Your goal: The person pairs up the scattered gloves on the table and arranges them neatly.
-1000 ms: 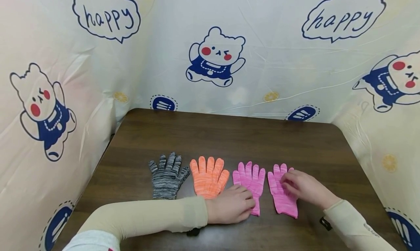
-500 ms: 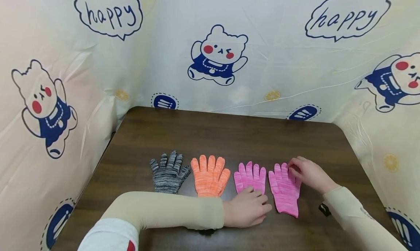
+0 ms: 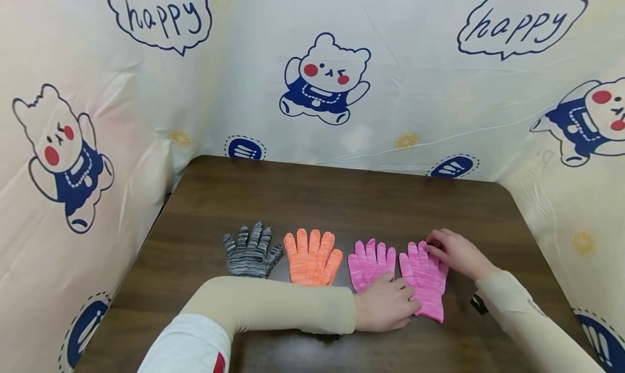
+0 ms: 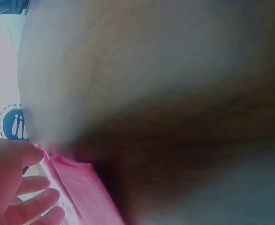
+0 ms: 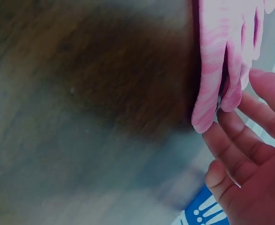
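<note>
Four knit gloves lie in a row in the head view: a grey striped glove [image 3: 250,256], an orange glove [image 3: 312,259], a pink glove [image 3: 367,264] and another pink glove [image 3: 423,281] at the right. My left hand [image 3: 388,303] reaches over the lower part of the first pink glove to the rightmost one's cuff. In the left wrist view, the thumb [image 4: 30,153] touches that cuff's corner, with the fingers loosely bent beside it. My right hand [image 3: 461,255] is at the rightmost glove's upper right fingers. In the right wrist view, extended fingers [image 5: 238,140] touch the glove's fingertips.
The gloves lie on a dark brown wooden table [image 3: 312,199]. A pale curtain [image 3: 429,102] printed with cartoon bears surrounds it behind and at both sides. My left sleeve [image 3: 278,305] crosses over the lower parts of the grey and orange gloves.
My left hand has slid right from the first pink glove to the rightmost one's cuff. My right hand has shifted from that glove's middle up to its fingers. The gloves look nearly unmoved.
</note>
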The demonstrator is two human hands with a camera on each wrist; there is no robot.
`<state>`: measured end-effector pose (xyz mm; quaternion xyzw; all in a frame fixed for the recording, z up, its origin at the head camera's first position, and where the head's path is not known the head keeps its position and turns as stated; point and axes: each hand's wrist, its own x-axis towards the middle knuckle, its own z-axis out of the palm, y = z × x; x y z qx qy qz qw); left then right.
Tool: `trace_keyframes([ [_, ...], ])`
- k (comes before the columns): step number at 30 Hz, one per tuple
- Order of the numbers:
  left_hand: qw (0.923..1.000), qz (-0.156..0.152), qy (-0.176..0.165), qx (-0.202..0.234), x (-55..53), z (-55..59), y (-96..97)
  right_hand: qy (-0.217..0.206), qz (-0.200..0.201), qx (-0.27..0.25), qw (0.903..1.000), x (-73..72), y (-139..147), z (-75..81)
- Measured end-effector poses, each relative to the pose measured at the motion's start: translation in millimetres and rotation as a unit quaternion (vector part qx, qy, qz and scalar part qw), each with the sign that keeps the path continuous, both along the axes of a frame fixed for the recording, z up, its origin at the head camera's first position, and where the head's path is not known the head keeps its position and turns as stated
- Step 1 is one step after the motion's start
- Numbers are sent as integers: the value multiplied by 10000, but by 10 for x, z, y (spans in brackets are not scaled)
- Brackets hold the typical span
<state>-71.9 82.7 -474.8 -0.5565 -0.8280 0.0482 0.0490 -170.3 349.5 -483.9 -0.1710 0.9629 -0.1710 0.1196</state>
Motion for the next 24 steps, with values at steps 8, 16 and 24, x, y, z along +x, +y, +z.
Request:
trace_keyframes([
  [8, 9994, 9, 80, -350, 17, -6, 144, -30, 75, -136, 9999, -40, -23, -15],
  [16, 9988, 29, 34, -479, 14, -51, 190, -9, 137, -180, 9997, -67, -34, -39],
  [24, 9994, -53, 39, -329, 22, -69, 227, -106, 110, -180, 9997, -75, -36, -45],
])
